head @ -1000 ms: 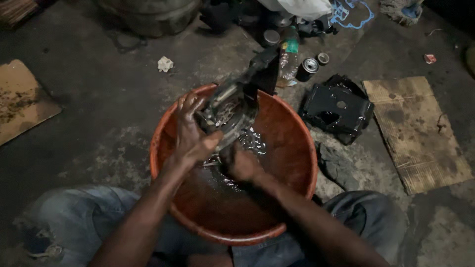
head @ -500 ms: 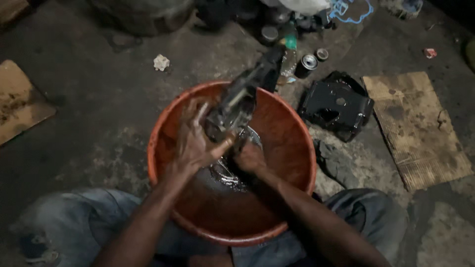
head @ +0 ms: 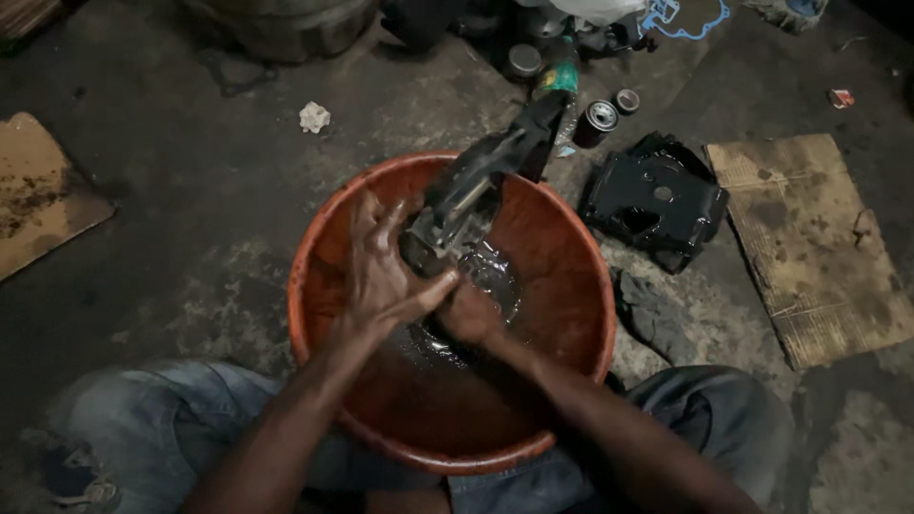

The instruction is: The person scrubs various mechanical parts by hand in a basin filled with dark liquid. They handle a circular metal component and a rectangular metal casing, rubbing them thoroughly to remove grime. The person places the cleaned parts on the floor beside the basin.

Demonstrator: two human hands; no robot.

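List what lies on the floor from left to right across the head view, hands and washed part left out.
Cardboard scrap → crumpled paper → orange basin → black metal cover → stained cardboard sheet.

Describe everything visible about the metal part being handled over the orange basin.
The metal part is a dark, greasy, elongated casting, wet and glinting. It lies tilted: its lower end sits inside the orange basin above dark liquid, and its upper end juts past the far rim toward the plastic bottle. The left hand spreads open against its lower left side; the right hand grips it from below. Finer detail is blurred.
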